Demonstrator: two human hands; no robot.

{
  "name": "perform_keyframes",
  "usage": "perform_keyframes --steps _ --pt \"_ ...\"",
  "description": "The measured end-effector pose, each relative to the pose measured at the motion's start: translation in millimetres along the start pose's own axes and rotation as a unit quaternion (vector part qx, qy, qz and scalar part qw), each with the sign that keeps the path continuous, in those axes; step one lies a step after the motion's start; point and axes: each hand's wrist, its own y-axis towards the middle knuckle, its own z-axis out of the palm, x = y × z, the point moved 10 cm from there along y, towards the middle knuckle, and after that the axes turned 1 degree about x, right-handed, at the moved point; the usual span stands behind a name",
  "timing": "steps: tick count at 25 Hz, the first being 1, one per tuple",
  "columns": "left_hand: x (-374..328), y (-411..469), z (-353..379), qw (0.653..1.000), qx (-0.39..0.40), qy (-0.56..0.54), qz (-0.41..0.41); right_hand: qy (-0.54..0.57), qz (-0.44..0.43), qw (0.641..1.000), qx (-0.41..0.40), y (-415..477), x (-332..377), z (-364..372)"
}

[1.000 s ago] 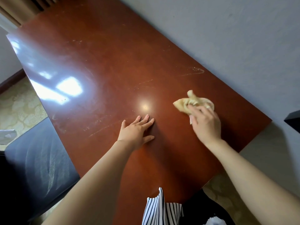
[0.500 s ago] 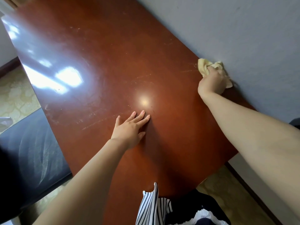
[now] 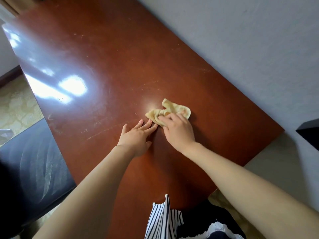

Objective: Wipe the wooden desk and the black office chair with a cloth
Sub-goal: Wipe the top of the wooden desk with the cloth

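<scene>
right hand (image 3: 177, 133) grips cloth (image 3: 174, 110) on desk (image 3: 120, 57) | left hand (image 3: 136, 137) flat on desk | chair (image 3: 31, 161) at left

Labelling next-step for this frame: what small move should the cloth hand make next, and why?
Probably slide the cloth away from the body, up the desk. The right hand grips it bunched mid-desk, the left hand lies flat right beside it, blocking a leftward sweep, and pale streaks show on the far surface. The chair can likely wait.
</scene>
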Motion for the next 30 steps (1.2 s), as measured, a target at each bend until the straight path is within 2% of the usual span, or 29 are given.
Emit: perform_keyframes --steps 3,6,11,15,18,21,24,30 --pt "-1.4 -0.3 -0.6 1.0 0.002 0.0 0.004 -0.01 -0.029 0.999 -0.013 -28.5 -6.8 -11.2" --pt "-2.8 -0.3 -2.4 1.0 0.0 -0.009 0.004 -0.045 0.005 0.998 -0.052 -33.3 -30.9 -29.5" --pt "-3.0 -0.8 -3.8 1.0 -0.009 -0.012 0.008 -0.072 0.142 0.984 -0.08 -5.1 -101.3 -61.8" --pt "-0.5 -2.4 -1.8 1.0 -0.012 -0.021 0.008 -0.074 0.285 0.953 -0.07 35.0 -159.3 -79.0" --pt "0.8 -2.0 -1.5 0.999 -0.014 -0.031 0.008 -0.069 0.327 0.94 -0.074 67.3 -168.7 -83.6" --pt "0.7 -2.4 -0.6 0.999 -0.017 -0.04 0.007 -0.058 0.336 0.938 -0.068 89.1 -167.9 -78.5" --pt "1.4 -1.6 0.1 0.999 -0.018 -0.039 0.009 -0.059 0.31 0.949 -0.011 104.1 -157.8 -63.3" --pt "1.2 -2.1 0.3 0.999 -0.013 -0.037 0.008 -0.05 0.122 0.99 0.057 98.6 -71.6 -11.2"
